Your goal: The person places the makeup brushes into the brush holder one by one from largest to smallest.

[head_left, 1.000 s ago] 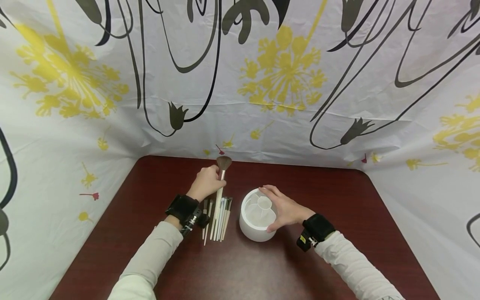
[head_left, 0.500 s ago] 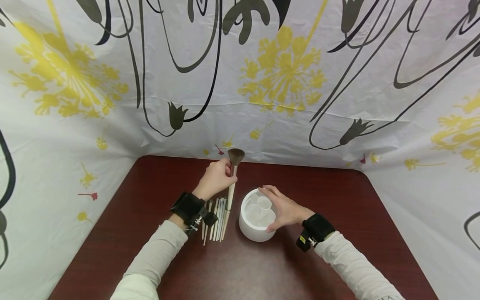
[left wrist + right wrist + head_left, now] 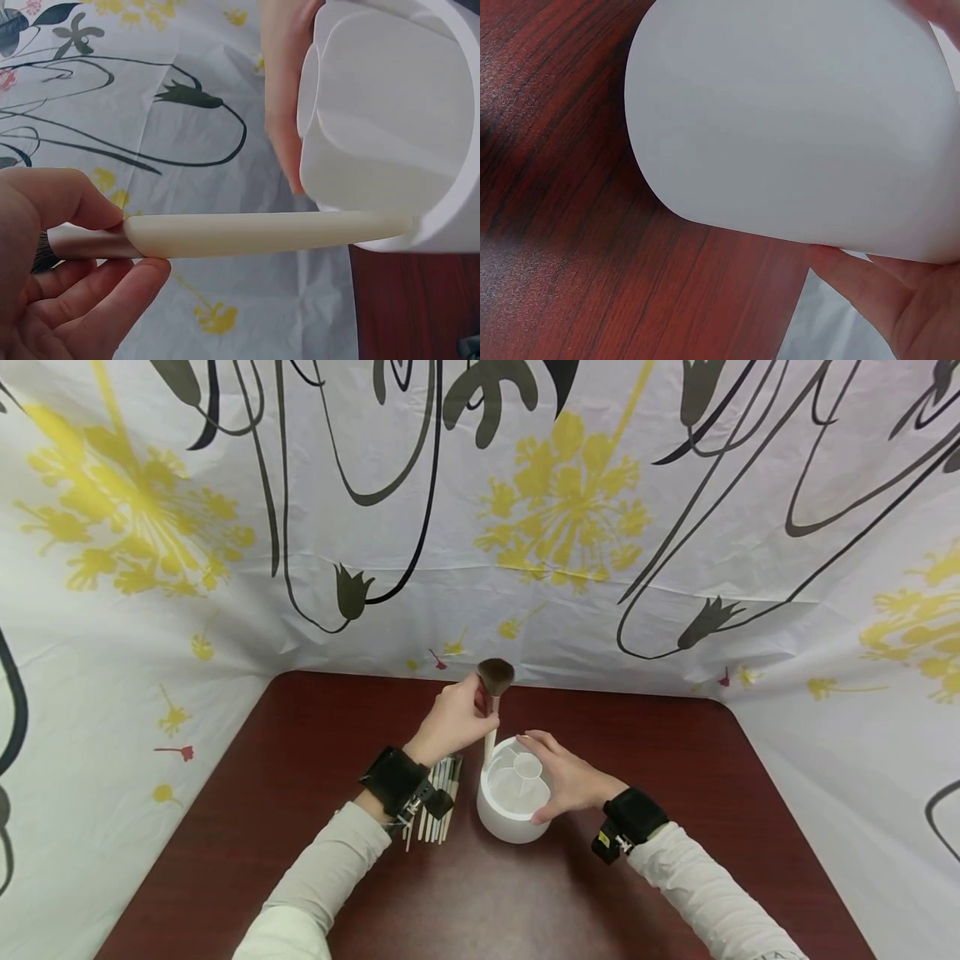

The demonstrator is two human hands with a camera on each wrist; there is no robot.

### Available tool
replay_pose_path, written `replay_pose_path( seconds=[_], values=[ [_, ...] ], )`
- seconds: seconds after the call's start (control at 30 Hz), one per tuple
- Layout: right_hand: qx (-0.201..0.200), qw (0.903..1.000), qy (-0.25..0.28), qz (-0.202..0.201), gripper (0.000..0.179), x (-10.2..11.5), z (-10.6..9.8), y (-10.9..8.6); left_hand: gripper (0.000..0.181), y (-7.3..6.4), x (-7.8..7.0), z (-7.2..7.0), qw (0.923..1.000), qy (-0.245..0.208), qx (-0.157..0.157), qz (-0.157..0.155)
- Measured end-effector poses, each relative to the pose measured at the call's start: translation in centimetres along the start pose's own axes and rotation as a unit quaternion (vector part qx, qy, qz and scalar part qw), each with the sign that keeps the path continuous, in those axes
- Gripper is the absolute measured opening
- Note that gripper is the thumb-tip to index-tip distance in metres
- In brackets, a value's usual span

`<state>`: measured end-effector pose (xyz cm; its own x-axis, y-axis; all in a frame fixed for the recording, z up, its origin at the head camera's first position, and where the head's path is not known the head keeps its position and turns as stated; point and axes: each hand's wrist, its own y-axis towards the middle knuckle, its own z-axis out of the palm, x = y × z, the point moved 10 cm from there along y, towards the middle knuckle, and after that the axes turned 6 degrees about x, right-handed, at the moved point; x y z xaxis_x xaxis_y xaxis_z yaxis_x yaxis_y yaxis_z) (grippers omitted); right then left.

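My left hand (image 3: 453,717) pinches a makeup brush (image 3: 491,745) near its ferrule. The brush has wide dark bristles at the top and a cream handle (image 3: 262,232) pointing down. Its handle end overlaps the left rim of a white round brush organizer (image 3: 512,829). Inside, the organizer is split by curved dividers around a small central ring. My right hand (image 3: 576,779) grips the organizer from the right, thumb on the near side and fingers on the far side. From the right wrist, the smooth outer wall (image 3: 780,120) fills much of the view.
Several slim brushes (image 3: 430,829) with pale handles lie side by side on the table, left of the organizer and partly hidden by my left wrist. The dark red wooden table (image 3: 480,910) ends at a white patterned cloth (image 3: 420,527) behind and at the sides.
My left hand has carried the makeup brush rightward, from over the row of brushes to the organizer's left rim. The right hand and the organizer have stayed put.
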<state>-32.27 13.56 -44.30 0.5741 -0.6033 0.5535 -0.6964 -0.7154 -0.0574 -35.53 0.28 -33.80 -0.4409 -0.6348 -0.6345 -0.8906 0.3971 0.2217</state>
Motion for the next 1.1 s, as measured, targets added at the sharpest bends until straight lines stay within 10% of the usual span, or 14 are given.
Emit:
replay_pose_path(
  seconds=[1.1],
  values=[
    [-0.003,1.0000,-0.004,0.000,0.116,0.0,0.0,0.0,0.031,0.3,-0.3,4.5,0.9989,0.015,0.033,0.029]
  ],
)
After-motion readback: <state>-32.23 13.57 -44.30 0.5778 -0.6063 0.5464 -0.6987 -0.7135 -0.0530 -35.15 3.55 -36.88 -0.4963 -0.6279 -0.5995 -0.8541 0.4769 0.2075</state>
